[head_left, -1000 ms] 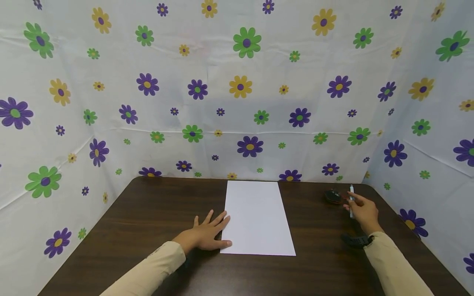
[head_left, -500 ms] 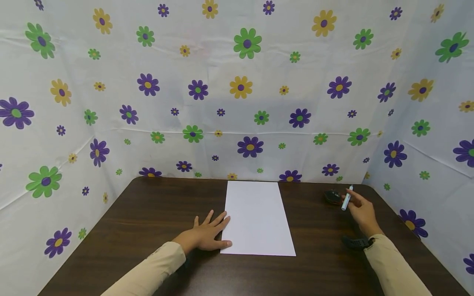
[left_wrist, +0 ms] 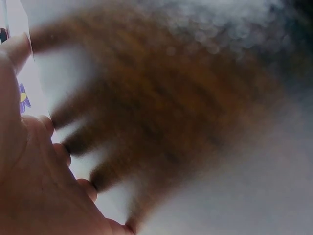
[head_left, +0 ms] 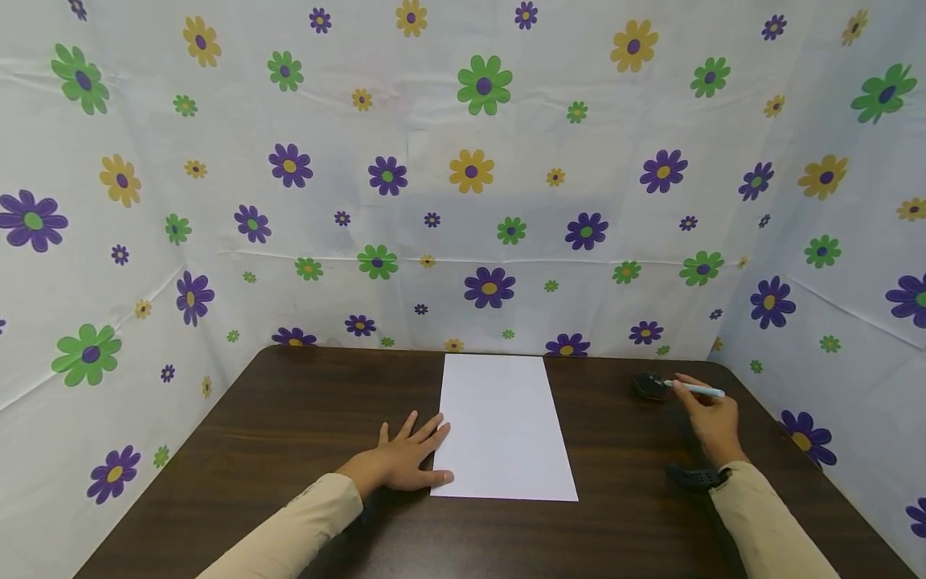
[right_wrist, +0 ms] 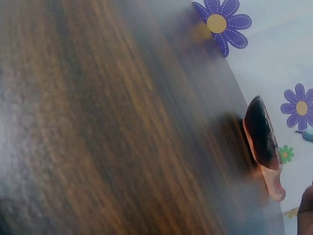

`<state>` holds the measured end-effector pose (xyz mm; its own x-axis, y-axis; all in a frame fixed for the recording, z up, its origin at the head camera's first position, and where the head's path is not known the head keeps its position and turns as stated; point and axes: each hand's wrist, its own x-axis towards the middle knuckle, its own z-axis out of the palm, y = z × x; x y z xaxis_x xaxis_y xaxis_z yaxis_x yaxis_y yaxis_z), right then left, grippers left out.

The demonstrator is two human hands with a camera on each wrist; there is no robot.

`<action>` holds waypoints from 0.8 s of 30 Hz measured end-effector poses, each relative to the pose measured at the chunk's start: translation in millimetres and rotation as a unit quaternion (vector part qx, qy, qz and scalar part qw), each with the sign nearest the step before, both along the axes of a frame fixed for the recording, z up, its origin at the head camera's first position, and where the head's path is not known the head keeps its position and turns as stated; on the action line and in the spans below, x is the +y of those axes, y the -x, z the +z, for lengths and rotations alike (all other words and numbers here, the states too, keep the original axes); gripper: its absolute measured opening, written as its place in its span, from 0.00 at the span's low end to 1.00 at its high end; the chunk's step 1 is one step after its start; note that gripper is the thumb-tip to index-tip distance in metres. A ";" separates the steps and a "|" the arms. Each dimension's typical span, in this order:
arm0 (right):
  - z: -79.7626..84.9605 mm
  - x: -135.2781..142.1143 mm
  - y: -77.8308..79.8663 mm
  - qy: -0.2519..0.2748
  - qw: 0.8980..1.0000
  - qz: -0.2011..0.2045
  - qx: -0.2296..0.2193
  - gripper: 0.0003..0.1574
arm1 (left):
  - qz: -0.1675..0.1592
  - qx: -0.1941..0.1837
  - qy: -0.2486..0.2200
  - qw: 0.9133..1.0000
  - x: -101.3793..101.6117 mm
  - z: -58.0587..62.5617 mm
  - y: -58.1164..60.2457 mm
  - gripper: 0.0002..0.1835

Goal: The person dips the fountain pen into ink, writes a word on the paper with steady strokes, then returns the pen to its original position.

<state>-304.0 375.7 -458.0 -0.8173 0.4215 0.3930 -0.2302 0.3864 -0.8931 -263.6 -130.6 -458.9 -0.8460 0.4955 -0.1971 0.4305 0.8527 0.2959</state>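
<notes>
A blank white sheet of paper (head_left: 499, 426) lies on the dark wooden table. My left hand (head_left: 405, 458) rests with fingers spread at the paper's left edge, its thumb and some fingertips on the sheet; the left wrist view shows the same spread fingers. At the far right, my right hand (head_left: 712, 422) pinches a slim, pale blue-white pen (head_left: 703, 391), held nearly level with its narrow end pointing left. In the right wrist view only the pen's tip end (right_wrist: 307, 135) and a bit of the hand (right_wrist: 306, 210) show.
Just left of the right hand lies a dark oval object with a coppery rim and short handle (right_wrist: 264, 137), perhaps a brush or hand mirror. The brown table (head_left: 289, 402) ends against a white flower-patterned cloth (head_left: 405, 217) at the back and sides.
The pen has turned in my right hand from nearly upright, through a slant, to nearly level, as the fingers shifted round it. My left hand and the paper have stayed put.
</notes>
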 end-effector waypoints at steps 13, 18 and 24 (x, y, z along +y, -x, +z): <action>2.0 2.2 -2.3 0.086 0.994 0.061 0.021 0.25 | -0.002 -0.009 0.008 1.000 4.5 26.0 -14.6 0.46; 4.7 1.8 1.2 0.020 0.998 -0.024 -0.049 0.19 | 0.003 -0.006 0.015 1.000 6.4 24.6 -15.1 0.45; 9.3 0.1 4.8 -0.085 0.987 -0.050 -0.124 0.24 | 0.002 -0.007 0.011 1.000 5.2 25.0 -15.0 0.45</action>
